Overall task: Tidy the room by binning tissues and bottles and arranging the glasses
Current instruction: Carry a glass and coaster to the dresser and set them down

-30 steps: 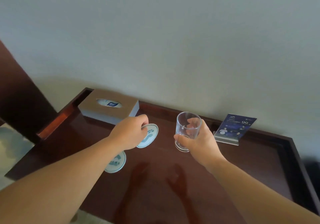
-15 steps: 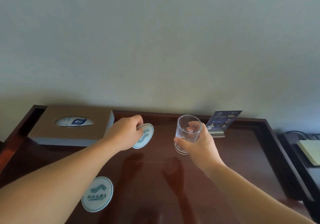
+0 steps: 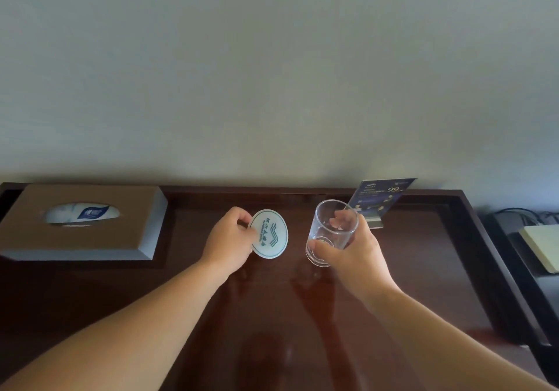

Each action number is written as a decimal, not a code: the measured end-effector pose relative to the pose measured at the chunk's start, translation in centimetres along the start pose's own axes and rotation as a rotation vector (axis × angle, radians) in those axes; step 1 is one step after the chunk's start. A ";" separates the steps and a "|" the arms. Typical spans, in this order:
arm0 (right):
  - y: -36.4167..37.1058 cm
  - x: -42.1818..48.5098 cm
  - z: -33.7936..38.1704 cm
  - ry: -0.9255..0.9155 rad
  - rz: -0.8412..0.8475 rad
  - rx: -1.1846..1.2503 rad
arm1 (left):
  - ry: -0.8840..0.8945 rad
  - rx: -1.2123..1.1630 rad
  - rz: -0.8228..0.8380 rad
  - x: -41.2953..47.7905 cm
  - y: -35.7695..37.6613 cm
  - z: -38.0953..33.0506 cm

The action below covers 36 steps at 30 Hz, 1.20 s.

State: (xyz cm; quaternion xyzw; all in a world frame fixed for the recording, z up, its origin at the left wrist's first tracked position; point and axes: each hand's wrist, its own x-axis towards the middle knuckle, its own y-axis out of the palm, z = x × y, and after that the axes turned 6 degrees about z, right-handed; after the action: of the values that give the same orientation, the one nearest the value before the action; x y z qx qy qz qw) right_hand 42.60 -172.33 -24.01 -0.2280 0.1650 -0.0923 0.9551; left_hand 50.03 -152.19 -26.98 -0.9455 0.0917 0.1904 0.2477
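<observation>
My left hand [image 3: 230,239] pinches the left edge of a round white coaster [image 3: 269,233] with teal print, its face turned up toward me, over the middle of the dark wooden desk [image 3: 211,315]. Just right of it, my right hand [image 3: 357,251] grips a clear, empty drinking glass [image 3: 331,232], thumb on the near side and fingers wrapped round the far side. I cannot tell whether its base touches the desk. A brown tissue box [image 3: 130,209] sits far left and a blue sign card [image 3: 382,198] far right.

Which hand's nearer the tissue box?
Left. The left hand, pinching the coaster, is just right of the tissue box; the right hand, holding the glass, is farther right.
</observation>
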 end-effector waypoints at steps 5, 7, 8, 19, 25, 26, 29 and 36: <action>-0.9 0.9 -0.9 -0.003 0.017 0.001 | -0.122 -0.211 -0.038 0.4 2.8 -1.0; -1.1 1.1 -1.1 0.000 0.024 -0.003 | -0.153 -0.249 -0.045 0.8 3.4 -0.9; -1.2 1.3 -1.1 0.001 0.026 -0.006 | -0.167 -0.273 -0.048 1.1 3.6 -0.8; -1.7 2.0 -2.0 -0.001 0.057 -0.038 | -0.439 -0.743 0.059 2.6 6.4 -1.5; -1.7 2.4 -2.3 0.001 0.064 -0.058 | -0.500 -0.502 0.081 3.2 6.5 -0.7; -1.7 2.5 -2.2 0.001 0.065 -0.059 | -0.504 -0.482 0.088 3.3 6.5 -0.6; -1.7 2.7 -2.1 0.003 0.065 -0.053 | -0.524 -0.493 0.097 3.6 6.6 -0.8; -1.7 3.2 -2.3 0.010 0.057 -0.046 | -0.553 -0.608 0.091 4.3 7.5 -1.2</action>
State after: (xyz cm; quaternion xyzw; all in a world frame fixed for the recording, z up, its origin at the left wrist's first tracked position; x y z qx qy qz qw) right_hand 44.59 -175.55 -26.08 -0.2445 0.1783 -0.0623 0.9511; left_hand 52.31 -159.59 -30.95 -0.8837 0.0030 0.4667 -0.0364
